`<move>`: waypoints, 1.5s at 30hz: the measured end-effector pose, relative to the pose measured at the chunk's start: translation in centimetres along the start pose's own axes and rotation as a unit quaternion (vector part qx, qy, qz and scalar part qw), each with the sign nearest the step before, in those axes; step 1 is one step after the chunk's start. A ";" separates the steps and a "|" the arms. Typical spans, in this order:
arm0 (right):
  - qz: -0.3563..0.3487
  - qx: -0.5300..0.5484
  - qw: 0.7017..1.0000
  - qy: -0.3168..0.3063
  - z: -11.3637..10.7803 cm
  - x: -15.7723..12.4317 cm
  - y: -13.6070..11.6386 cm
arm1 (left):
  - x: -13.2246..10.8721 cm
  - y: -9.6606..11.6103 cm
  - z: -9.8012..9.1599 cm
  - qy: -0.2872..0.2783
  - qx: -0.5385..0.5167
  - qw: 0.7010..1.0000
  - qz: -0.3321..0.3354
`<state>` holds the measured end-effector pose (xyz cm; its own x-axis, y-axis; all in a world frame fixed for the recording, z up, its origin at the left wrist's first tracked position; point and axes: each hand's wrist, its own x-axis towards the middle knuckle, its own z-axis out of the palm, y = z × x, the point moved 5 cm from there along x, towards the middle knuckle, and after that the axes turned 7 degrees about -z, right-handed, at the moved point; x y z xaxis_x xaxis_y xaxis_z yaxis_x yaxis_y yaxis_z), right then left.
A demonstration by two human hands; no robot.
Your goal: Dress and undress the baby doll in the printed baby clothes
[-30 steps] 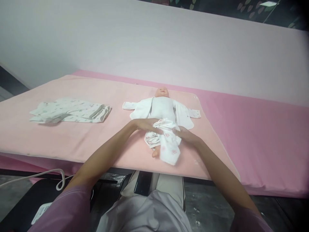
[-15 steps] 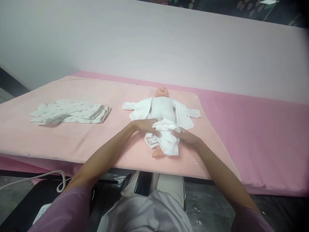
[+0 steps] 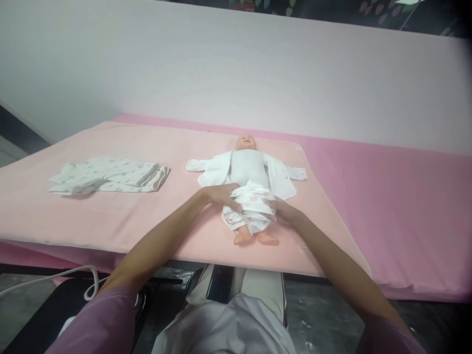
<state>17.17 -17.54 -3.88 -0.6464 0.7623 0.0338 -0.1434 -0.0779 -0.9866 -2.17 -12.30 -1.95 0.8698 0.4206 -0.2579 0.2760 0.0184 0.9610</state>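
A baby doll [image 3: 246, 142] lies on its back with its head away from me. Its white jacket [image 3: 216, 169] is spread open, both sleeves stretched sideways, around a white torso. Bunched white baby pants [image 3: 253, 212] with a faint pink print cover its legs, and both bare feet [image 3: 268, 239] stick out below. My left hand [image 3: 224, 195] grips the pants on their left side, thumb on top. On the right side, my right hand [image 3: 285, 210] has hold of the same fabric, its fingertips partly hidden in the folds.
Folded printed baby clothes [image 3: 110, 174] lie to the left on the peach mat [image 3: 147, 226]. A pink-covered surface [image 3: 398, 211] extends right, with a pale wall [image 3: 258, 73] behind. A black phone [image 3: 220, 283] rests on my lap; a white cable [image 3: 55, 273] hangs at lower left.
The pants have been pulled up off the doll's right-hand foot, so both feet now show. My hands stay at the sides of the pants.
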 end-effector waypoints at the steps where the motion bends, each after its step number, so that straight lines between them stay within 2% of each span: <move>1: -0.006 -0.005 1.000 -0.002 0.1 0.0 -0.2 | -0.1 0.0 -0.1 0.011 -0.005 1.000 0.004; 4: -0.029 -0.032 0.999 -0.015 0.5 -0.1 -1.3 | -0.6 0.4 0.1 0.029 -0.022 0.999 0.011; 6: -0.034 -0.074 0.997 0.017 0.9 -0.4 -2.1 | -1.2 0.9 0.7 0.045 -0.020 0.999 0.009; 8: -0.035 -0.128 0.985 0.109 1.3 -1.0 -2.8 | -1.7 1.5 1.7 0.083 0.010 0.996 0.007; 10: -0.049 -0.185 0.952 0.240 2.3 -2.2 -3.1 | -1.9 2.1 2.8 0.137 0.059 0.989 -0.003; 12: -0.070 -0.231 0.906 0.347 4.4 -3.9 -2.7 | -1.8 2.6 4.1 0.170 0.102 0.980 -0.018; 15: -0.065 -0.275 0.856 0.433 8.5 -6.6 -0.6 | -1.1 3.0 6.0 0.169 0.205 0.963 -0.040; 17: -0.031 -0.301 0.830 0.468 10.5 -8.3 1.4 | -0.5 3.3 7.4 0.144 0.311 0.939 -0.041; 19: 0.011 -0.329 0.801 0.501 11.2 -10.1 3.3 | 0.1 3.5 8.8 0.121 0.399 0.908 -0.037; 23: 0.063 -0.403 0.732 0.546 9.8 -12.5 5.4 | 1.2 3.1 11.2 0.110 0.537 0.834 -0.058; 25: 0.064 -0.425 0.716 0.550 8.9 -12.8 5.6 | 1.6 2.7 11.8 0.118 0.587 0.797 -0.077; 27: 0.073 -0.424 0.718 0.548 8.3 -12.6 5.5 | 1.8 2.4 11.9 0.140 0.607 0.778 -0.084; 30: 0.069 -0.401 0.736 0.541 8.0 -12.2 5.0 | 1.6 2.1 11.7 0.169 0.592 0.785 -0.076; 34: -0.007 -0.344 0.782 0.520 8.4 -11.7 4.1 | 0.6 2.3 10.8 0.177 0.508 0.842 -0.045; 38: -0.063 -0.283 0.818 0.496 8.4 -10.7 3.7 | -1.0 2.9 9.9 0.174 0.384 0.906 0.028; 41: -0.070 -0.238 0.838 0.486 7.9 -9.6 3.4 | -1.8 2.9 9.1 0.180 0.300 0.935 0.060; 45: -0.069 -0.196 0.858 0.470 6.7 -8.3 2.4 | -2.1 2.3 8.5 0.182 0.202 0.961 0.057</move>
<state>17.19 -28.39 -5.45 0.2724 0.9425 0.1937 0.2125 0.1374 -0.9675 0.12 -20.82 -0.06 0.7239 0.6893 -0.0303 0.3866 -0.3688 0.8453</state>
